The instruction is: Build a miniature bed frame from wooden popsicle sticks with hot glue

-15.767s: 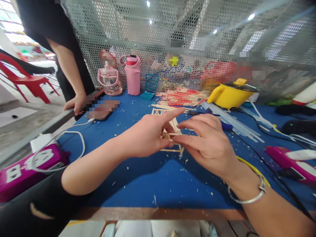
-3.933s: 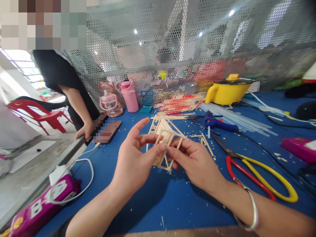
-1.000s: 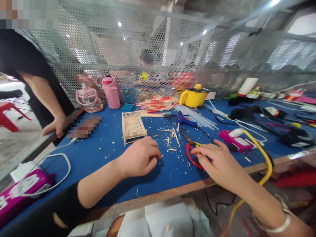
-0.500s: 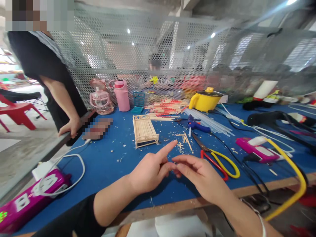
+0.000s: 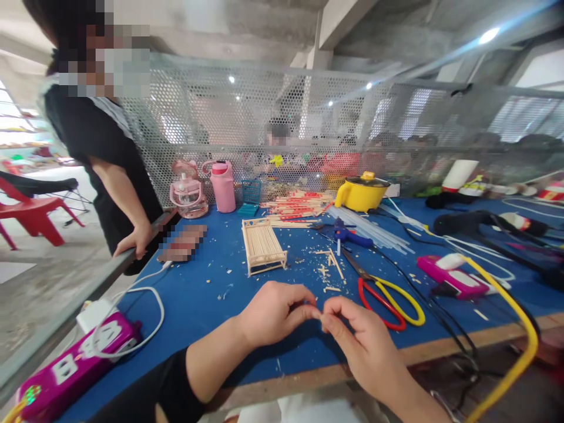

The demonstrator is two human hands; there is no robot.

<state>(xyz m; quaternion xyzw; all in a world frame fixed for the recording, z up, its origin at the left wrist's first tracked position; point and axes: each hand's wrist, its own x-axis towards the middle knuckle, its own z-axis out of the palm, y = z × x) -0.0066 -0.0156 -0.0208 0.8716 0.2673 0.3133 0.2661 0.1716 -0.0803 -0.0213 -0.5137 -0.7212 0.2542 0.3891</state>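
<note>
My left hand and my right hand meet above the near part of the blue table, thumbs and forefingers pinched close together. Whatever lies between the fingertips is too small to make out. Just beyond them stands a miniature bed made of thin wooden sticks. Short cut stick pieces and crumbs are scattered to its right. Scissors with one red and one yellow handle lie right of my hands. Behind them rests a blue glue gun.
At the back lie red-marked sticks, clear glue sticks and a yellow pot. Pink bottles stand left of these. Purple power strips with cables flank the table. A person leans on the rail at left.
My left forefinger, stretched out before, is now bent into a pinch. The view has tilted up slightly, so the table things sit lower. The bed and tools stay in place.
</note>
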